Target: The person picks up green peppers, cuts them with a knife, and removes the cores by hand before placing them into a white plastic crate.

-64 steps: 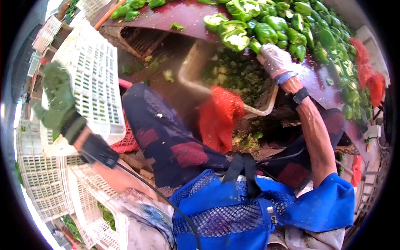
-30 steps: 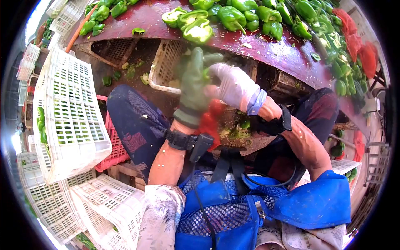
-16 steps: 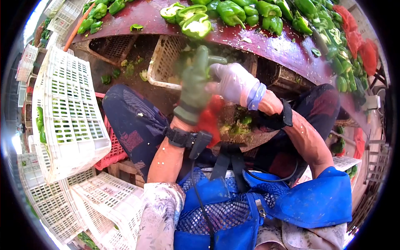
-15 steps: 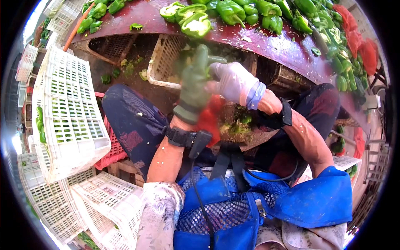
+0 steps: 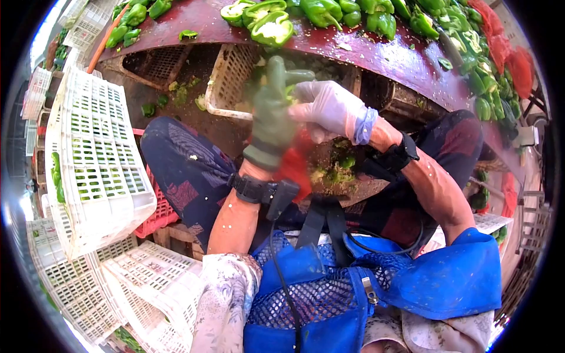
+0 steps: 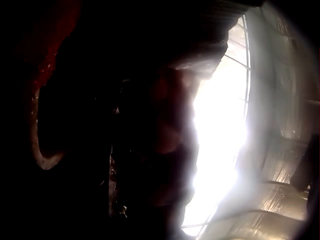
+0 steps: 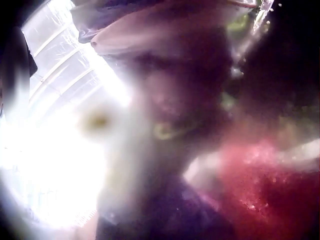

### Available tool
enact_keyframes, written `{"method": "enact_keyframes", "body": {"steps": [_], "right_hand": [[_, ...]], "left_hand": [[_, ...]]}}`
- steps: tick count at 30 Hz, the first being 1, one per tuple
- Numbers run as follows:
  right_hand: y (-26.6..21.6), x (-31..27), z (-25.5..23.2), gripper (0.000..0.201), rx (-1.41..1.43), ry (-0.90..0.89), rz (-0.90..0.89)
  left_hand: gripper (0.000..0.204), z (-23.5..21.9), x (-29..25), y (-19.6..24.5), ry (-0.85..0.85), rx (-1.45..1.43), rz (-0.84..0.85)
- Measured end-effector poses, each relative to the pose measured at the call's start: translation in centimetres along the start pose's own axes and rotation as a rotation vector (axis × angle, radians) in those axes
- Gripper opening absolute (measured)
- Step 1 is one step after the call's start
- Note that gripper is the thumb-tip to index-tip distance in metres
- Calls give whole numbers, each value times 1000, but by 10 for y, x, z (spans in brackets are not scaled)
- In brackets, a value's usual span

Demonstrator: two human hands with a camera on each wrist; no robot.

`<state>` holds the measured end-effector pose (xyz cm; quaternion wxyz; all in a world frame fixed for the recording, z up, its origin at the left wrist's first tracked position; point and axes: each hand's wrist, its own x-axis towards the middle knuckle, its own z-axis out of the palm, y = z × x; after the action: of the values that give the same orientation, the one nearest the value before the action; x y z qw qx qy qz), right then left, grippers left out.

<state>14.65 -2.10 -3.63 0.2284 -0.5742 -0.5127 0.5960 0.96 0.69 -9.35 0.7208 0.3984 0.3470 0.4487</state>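
Note:
In the head view my left hand [image 5: 272, 112], in a green glove, is blurred, its fingers pointing up and its thumb towards the right hand. My right hand [image 5: 332, 109], in a white glove, has bent fingers close against the left palm. A small bright green patch [image 5: 289, 91] shows between the hands; whether it is held is unclear. Behind them lies a red cloth [image 5: 294, 173]. Cut green peppers [image 5: 272, 29] sit on the red table [image 5: 376, 56] beyond. Both wrist views are dark or glared; the red cloth [image 7: 265, 190] shows in the right one.
A white crate [image 5: 106, 147] stands at left above more white crates [image 5: 153, 276] and a pink one [image 5: 159, 206]. An open crate [image 5: 226, 82] is under the table's edge. Peppers are heaped at the upper right near red netting [image 5: 520, 70].
My left hand has come from beside the white crate at left to meet my right hand, which has left the peppers. Over the last half second both have barely moved.

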Motion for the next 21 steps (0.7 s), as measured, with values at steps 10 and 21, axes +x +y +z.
{"method": "enact_keyframes", "body": {"steps": [10,21], "right_hand": [[21,16,6,13,-538,466,-420],[17,5,-9,29,-845,349,-727]], "left_hand": [[72,-25,33,-23,-270,-551,2],[75,-1,10,1,-38,-498,-106]]}}
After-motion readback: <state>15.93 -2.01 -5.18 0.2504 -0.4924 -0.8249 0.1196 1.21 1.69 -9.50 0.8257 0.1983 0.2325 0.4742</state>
